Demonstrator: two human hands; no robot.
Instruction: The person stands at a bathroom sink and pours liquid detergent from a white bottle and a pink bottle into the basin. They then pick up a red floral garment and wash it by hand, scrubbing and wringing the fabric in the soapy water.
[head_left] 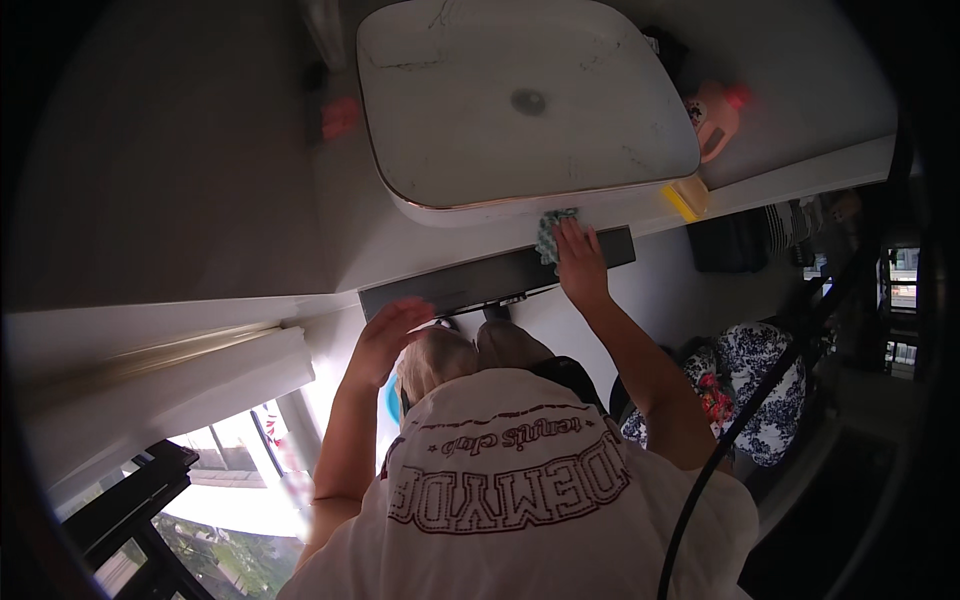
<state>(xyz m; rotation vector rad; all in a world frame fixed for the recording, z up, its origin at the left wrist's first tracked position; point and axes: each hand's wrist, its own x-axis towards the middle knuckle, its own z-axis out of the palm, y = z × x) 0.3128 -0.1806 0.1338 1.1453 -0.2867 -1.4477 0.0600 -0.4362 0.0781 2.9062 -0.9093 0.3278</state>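
A green patterned cloth (551, 236) lies at the counter's front edge, just below the white basin (440, 215). My right hand (582, 260) is closed over the cloth, with part of it showing left of the fingers. The dark grey drawer front (480, 278) runs beneath that edge. Near its left end, my left hand (392, 335) hangs with fingers stretched out and slightly blurred. I see nothing held in it.
Right of the basin lies a pink bottle (716, 120), with a yellow object (687, 197) at the counter edge. A red item (340, 117) sits left of the basin. Patterned black-and-white fabric (765, 390) is at the lower right. A dark cable (700, 480) crosses beside my right arm.
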